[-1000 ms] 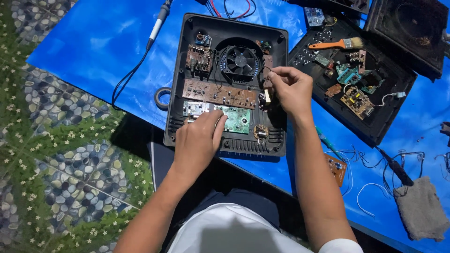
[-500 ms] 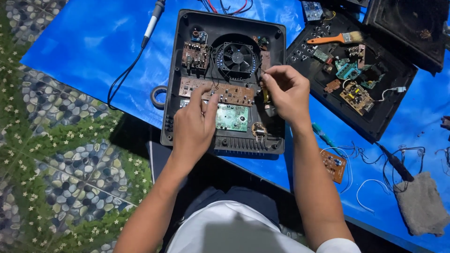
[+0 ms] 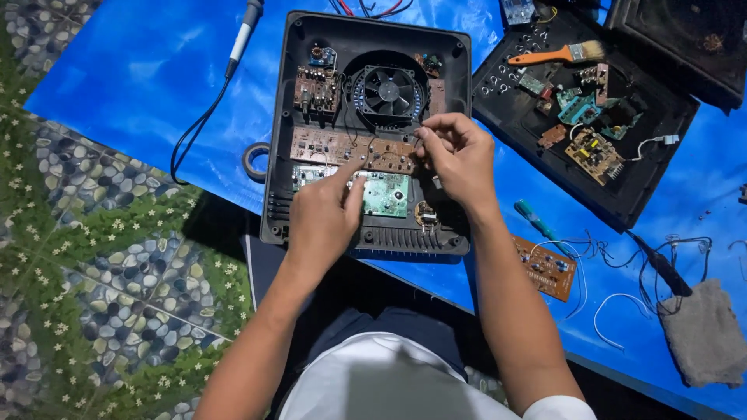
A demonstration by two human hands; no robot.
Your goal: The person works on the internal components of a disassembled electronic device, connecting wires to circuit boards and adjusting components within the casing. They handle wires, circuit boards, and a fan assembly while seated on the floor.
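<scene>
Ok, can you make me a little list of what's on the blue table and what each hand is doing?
surface: blue sheet
main thing: open black casing with a fan and circuit boards inside
left hand: fingers on the green board
right hand: fingertips pinched at the brown board
far right: second black tray of loose parts, with an orange-handled brush
also: soldering iron, loose brown board, grey cloth
</scene>
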